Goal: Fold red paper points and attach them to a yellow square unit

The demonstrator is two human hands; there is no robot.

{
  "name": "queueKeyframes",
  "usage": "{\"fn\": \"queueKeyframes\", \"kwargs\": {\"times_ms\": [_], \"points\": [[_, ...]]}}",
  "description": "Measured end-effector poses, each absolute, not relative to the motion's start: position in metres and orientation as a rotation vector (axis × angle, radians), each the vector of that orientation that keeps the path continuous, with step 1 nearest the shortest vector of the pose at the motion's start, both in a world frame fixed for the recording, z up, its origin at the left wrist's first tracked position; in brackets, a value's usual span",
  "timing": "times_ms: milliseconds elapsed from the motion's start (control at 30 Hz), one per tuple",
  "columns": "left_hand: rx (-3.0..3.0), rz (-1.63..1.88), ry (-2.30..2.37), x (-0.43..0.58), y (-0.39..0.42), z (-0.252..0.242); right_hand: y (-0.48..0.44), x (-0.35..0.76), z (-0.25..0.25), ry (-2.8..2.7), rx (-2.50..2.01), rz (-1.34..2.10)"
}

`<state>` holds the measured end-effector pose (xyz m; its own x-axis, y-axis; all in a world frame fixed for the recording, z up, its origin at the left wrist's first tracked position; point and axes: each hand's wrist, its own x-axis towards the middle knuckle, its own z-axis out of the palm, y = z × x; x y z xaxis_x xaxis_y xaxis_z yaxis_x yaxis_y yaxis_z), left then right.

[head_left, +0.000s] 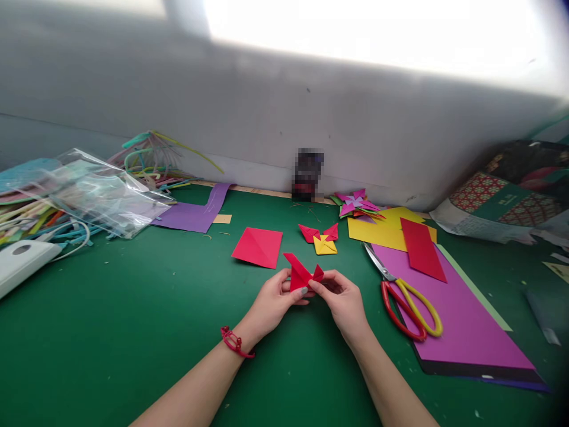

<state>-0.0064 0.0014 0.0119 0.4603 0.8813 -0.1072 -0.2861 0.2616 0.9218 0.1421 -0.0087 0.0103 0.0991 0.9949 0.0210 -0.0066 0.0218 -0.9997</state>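
Between my two hands is a folded piece of red paper, held just above the green table. My left hand grips its left and lower edge, thumb in front and fingers behind. The thumb and fingers of my right hand pinch its right side, near a small raised flap. Just beyond lies a creased red paper square. Beside that are a yellow folded paper piece and red folded pieces touching it.
Scissors with red and yellow handles lie on purple sheets at right, near a red strip and yellow paper. Folded paper stars sit behind. At left are a plastic bag, purple paper and a white device.
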Motion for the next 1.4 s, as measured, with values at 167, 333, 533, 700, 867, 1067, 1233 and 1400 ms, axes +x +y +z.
{"fn": "queueKeyframes", "kwargs": {"times_ms": [167,333,533,700,867,1067,1233,1400], "points": [[1.015,0.895,0.755,-0.0056,0.0006,0.0093,-0.0093,0.14,0.011,-1.125,-1.256,1.123],[1.019,0.882,0.791,-0.0049,0.0001,0.0109,-0.0098,0.1381,0.0099,-1.109,-1.271,1.11],[1.012,0.89,0.817,-0.0033,0.0003,0.0103,-0.0097,0.1359,0.0091,-1.028,-1.233,1.126],[1.007,0.885,0.825,-0.0041,-0.0005,0.0114,-0.0102,0.136,0.0094,-1.06,-1.273,1.102],[0.99,0.871,0.832,-0.0039,-0.0006,0.0125,-0.0103,0.1373,0.0119,-1.097,-1.289,1.121],[1.082,0.83,0.755,-0.004,0.0002,0.0111,-0.0076,0.1419,0.0085,-1.067,-1.283,1.095],[1.103,0.764,0.763,-0.0044,-0.0004,0.0153,-0.0072,0.1417,0.0069,-1.069,-1.282,1.085],[1.102,0.776,0.777,-0.0024,-0.0015,0.0131,-0.0078,0.1405,0.0071,-1.088,-1.278,1.103]]}}
